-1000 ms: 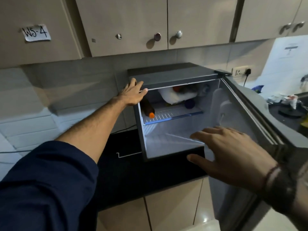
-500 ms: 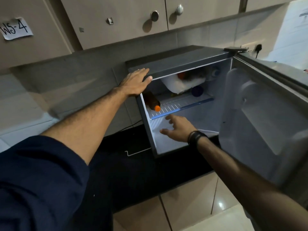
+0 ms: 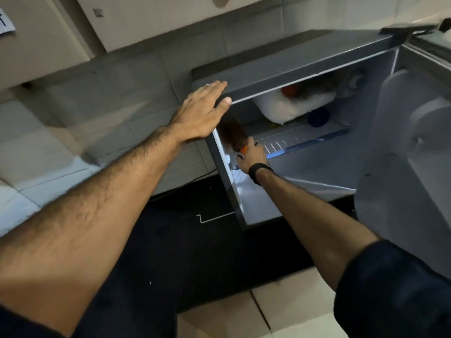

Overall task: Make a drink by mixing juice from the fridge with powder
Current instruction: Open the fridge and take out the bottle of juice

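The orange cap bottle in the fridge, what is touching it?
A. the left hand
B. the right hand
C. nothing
B: the right hand has reached the orange cap bottle on the fridge shelf, while the left hand rests flat on the fridge's top corner.

The room is dim. Beige wall cupboards (image 3: 170,18) hang over a backsplash of pale grey tiles (image 3: 117,93). Below the tiles runs a black table (image 3: 195,252), with a thin white wire bracket (image 3: 212,217) lying on it and a dark cable (image 3: 185,184) trailing along the wall. Under the table are beige cabinet doors (image 3: 280,308).
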